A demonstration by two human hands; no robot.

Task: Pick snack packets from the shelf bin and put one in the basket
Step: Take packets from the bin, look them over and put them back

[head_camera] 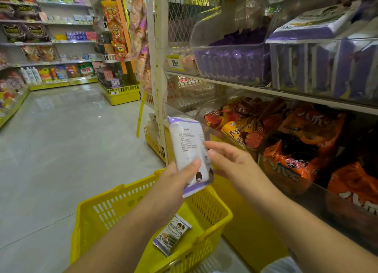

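far left, stocked shelves [47, 41] line a pale tiled floor [67, 133]. lower down, a yellow basket [92, 209] sits beneath the person's forearms, and a second packet [171, 235] lies flat inside it, face up, near the right wall. above the basket's far rim the left hand [176, 178] grips a white-and-purple packet [188, 148] by its lower end, thumb curled across the printed back and fingers hidden behind; the packet stands nearly upright, tilted slightly left. just beside it the right hand [231, 162] is loosely spread, holding nothing, its fingertips [209, 144] at the packet's right edge; i cannot tell whether they touch. on the right, a clear bin [231, 66] on the upper shelf holds purple packets, and orange packets [306, 129] fill the bin below it.
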